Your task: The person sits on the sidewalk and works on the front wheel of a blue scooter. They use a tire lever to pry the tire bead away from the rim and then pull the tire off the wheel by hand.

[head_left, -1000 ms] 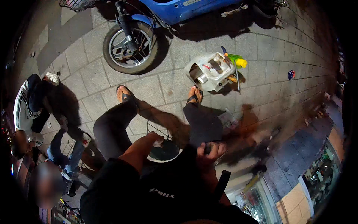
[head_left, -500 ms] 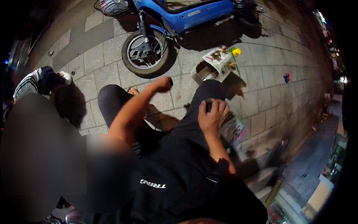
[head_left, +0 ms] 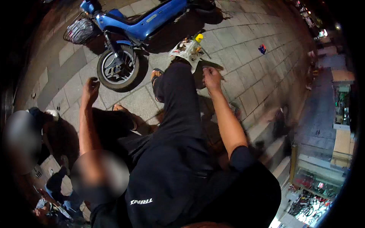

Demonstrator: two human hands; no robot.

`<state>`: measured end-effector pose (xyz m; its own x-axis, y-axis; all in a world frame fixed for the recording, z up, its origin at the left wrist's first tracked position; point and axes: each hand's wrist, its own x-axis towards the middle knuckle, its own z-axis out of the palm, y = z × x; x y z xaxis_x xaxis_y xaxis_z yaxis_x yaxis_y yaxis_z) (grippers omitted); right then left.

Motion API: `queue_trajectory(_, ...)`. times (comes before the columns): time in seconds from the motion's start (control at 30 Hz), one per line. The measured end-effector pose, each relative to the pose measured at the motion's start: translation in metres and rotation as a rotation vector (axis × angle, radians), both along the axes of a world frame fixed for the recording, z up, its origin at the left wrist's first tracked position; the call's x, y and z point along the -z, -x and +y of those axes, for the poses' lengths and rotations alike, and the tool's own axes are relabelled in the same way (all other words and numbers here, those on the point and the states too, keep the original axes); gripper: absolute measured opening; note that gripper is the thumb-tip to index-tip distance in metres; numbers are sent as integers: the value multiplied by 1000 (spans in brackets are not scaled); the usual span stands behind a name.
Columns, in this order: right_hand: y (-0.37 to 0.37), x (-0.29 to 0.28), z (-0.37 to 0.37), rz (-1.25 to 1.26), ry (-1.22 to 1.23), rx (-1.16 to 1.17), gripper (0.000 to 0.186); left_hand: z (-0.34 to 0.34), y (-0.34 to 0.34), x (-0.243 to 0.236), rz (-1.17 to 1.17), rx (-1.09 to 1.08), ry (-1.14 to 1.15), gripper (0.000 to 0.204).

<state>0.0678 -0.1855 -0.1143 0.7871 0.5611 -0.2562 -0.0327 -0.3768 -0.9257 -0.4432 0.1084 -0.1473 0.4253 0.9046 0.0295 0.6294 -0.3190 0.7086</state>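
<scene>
- Black tee (head_left: pixel 167 167) closest to the cam, w/ small white print on the chest; dark pants (head_left: pixel 178 102) run up from it, one leg stretched fwd.
- L hand (head_left: pixel 91 88) is out front on the left, fingers half curled. Bit blurry tbh, can't tell if anything's in them. Nearest thing in view = the scooter's front wheel (head_left: pixel 117 68).
- R hand (head_left: pixel 211 78) reaches fwd too, fingers loosely bent, tips dark; can't tell if they've got anything either. It's near the white tub.
- Foot (head_left: pixel 155 75) in a dark sandal, btwn the wheel and the pants leg.
- White tub (head_left: pixel 194 57) sits on the paving (head_left: pixel 239 64) just past the knee, which hides its lower part. Odds & ends in/on it, incl. smth w/ a yellow cap (head_left: pixel 199 37).
- Blue scooter (head_left: pixel 152 19) beyond that, wire basket (head_left: pixel 81 30) up front.
- Small blue/red pack (head_left: pixel 262 48) on the ground off to the right, well apart from the tub.
</scene>
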Motion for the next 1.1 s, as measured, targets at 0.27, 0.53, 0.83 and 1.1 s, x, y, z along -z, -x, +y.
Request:
queue_trajectory(0.27, -97, 105, 36, 9, 73, 197, 28, -21, 17, -91, -65, 103, 263, 36)
queue_trajectory(0.53, -101, 101, 80, -510, 441, -127, 38, -9, 27, -40, -49, -80, 380, 37)
queue_trajectory(0.83, -80, 105, 111, -498, 818, -451, 52, -15, 21, -47, 186, 0, 312, 35)
queue_trajectory(1.1, -89, 87, 124, -804, 642, -292, 46, -32, 23, -71, 279, 22, 407, 33)
